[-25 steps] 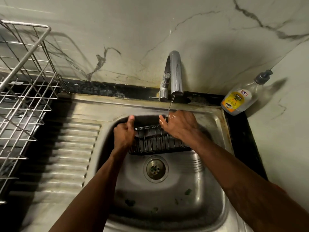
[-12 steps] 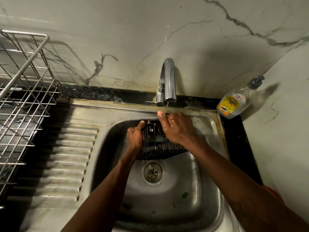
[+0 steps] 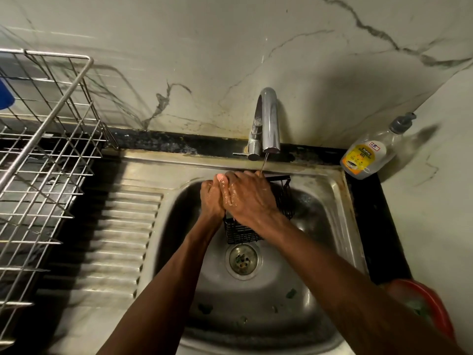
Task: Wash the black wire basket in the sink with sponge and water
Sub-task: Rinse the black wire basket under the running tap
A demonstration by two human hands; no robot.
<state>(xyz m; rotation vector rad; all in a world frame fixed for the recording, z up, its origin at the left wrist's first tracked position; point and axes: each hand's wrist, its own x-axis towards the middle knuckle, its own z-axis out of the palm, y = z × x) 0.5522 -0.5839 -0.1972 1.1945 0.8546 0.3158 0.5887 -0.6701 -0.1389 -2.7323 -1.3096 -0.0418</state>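
The black wire basket (image 3: pixel 239 234) stands tilted in the steel sink (image 3: pixel 330 201), just above the drain and under the tap (image 3: pixel 267 119). A thin stream of water (image 3: pixel 263 165) falls onto it at my fingertips. My left hand (image 3: pixel 211 201) grips the basket's left side with the thumb pointing up. My wet right hand (image 3: pixel 249 201) lies across the top, fingers curving over the far rim, and covers most of the basket. Only the lower left corner and the right end show. No sponge is in view.
A metal dish rack (image 3: pixel 46 155) stands on the left beside the ridged draining board (image 3: pixel 122 239). A dish soap bottle (image 3: pixel 368 155) leans in the back right corner. A red bowl (image 3: pixel 435 308) sits at the sink's front right. The drain (image 3: pixel 243 260) lies below the basket.
The basket has been turned from lying wide across the sink to a tilted, end-on pose. Both hands moved closer together over it, and the view shifted down.
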